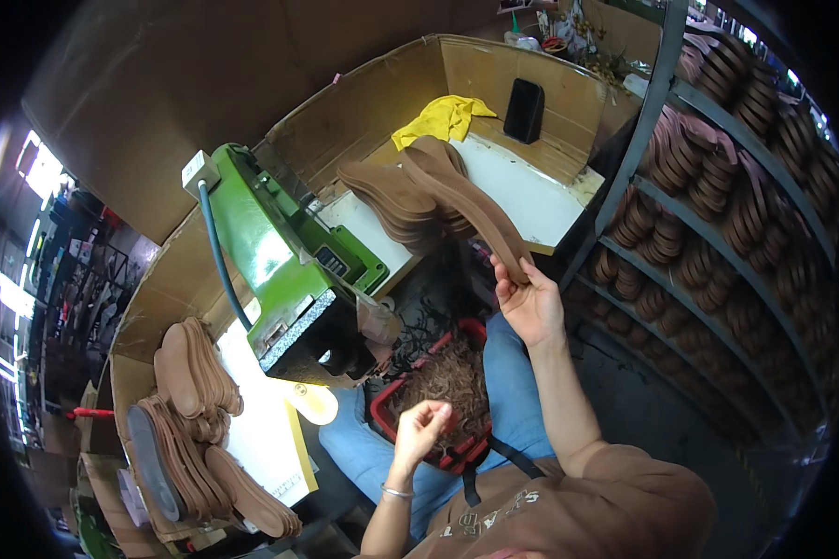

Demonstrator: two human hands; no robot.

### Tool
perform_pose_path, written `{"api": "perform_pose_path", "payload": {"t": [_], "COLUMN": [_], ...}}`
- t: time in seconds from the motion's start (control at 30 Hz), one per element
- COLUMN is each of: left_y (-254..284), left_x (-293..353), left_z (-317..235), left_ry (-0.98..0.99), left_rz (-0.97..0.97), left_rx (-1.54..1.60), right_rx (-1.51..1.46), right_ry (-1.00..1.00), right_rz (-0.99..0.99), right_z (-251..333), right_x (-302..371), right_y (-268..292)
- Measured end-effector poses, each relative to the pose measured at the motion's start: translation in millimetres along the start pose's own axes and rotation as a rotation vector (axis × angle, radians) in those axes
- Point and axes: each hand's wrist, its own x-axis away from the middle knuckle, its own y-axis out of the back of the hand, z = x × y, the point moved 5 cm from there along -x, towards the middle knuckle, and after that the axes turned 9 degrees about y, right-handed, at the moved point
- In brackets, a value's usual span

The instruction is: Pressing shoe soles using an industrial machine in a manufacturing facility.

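Observation:
My right hand (529,303) grips the near end of a long brown shoe sole (483,222), thumb on one side and fingers on the other. The sole's far end lies over a pile of similar brown soles (389,207) on the white worktop. My left hand (423,430) is closed above a red bin (379,407) between my knees, thumb against the curled fingers, with no sole in it. Brown shavings (449,377) fill the bin. A green machine (263,238) stands left of the sole pile, its dark working end toward me.
More soles (191,373) are stacked on the left, beside a white board (270,447). A yellow cloth (447,116) and a black phone (524,110) are at the back, inside cardboard walls (522,79). Metal racks (657,93) packed with soles stand close on the right.

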Motion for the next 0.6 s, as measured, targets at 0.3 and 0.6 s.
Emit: {"api": "perform_pose_path", "payload": {"t": [0.3,0.6], "left_y": [84,182], "left_x": [67,120], "left_z": [12,-3], "left_ry": [0.043,-0.293], "left_rz": [-0.332,-1.17], "left_rx": [-0.352,-0.304], "right_rx": [0.173,0.427], "right_ry": [0.1,0.018], "right_rz": [-0.01,-0.407], "right_z": [50,49], "right_x": [2,108], "right_y": [20,126]}}
